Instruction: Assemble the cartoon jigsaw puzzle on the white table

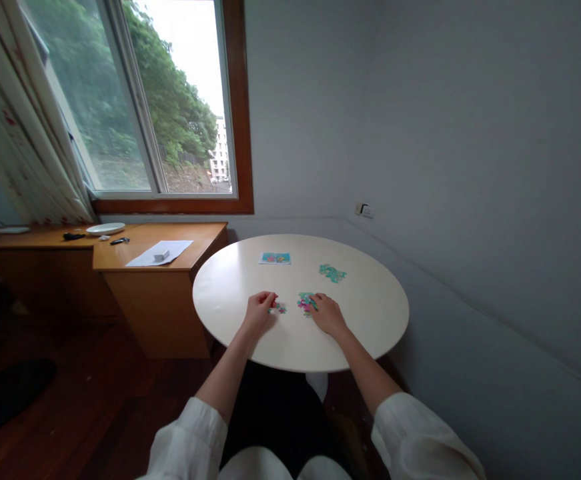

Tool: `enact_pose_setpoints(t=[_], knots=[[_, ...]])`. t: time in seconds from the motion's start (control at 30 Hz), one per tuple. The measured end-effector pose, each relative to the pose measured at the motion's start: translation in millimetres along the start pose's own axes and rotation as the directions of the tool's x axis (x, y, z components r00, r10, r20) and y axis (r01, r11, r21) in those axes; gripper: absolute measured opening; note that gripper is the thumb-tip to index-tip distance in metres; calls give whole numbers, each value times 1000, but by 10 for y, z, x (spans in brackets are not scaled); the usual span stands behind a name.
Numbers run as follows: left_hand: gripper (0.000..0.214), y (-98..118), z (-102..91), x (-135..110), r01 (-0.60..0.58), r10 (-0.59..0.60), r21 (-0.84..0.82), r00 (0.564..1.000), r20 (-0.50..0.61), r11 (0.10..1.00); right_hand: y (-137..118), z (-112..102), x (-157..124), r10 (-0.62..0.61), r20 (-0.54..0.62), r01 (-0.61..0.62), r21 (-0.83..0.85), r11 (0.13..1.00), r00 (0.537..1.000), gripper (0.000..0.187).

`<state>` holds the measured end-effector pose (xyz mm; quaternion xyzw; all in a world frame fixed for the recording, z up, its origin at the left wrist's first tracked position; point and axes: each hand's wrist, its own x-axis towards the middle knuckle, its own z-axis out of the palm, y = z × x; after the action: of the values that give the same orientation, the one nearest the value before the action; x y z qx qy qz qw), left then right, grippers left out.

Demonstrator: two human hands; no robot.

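My left hand (260, 309) is closed in a pinch on a small reddish puzzle piece (274, 302), just above a little group of loose puzzle pieces (281, 309) on the table. To its right, my right hand (328, 313) reaches over a pile of teal, purple and green puzzle pieces (304, 301). Its fingers rest on the pile's right side, slightly apart, and cover part of it. Farther back on the right lies a second pile of teal pieces (332, 273). A small picture card (275, 258), mostly blue with coloured figures, lies flat near the table's far side.
The round white table (230, 293) stands close to the grey wall. At the left, a wooden desk (210, 243) bears a white sheet of paper (177, 249), a small white box (161, 255), a white plate (105, 229) and dark small items. Behind it is a window.
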<state>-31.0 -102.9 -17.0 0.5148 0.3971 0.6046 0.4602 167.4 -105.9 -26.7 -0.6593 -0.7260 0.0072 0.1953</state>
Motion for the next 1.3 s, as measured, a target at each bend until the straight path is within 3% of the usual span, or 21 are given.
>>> enact_pose_setpoints(t=[1.3], knots=[[24,-15,4,20,74,-74,-56,997,-6,996,10,13,7,-5,0,5,0,1000,1000,38]])
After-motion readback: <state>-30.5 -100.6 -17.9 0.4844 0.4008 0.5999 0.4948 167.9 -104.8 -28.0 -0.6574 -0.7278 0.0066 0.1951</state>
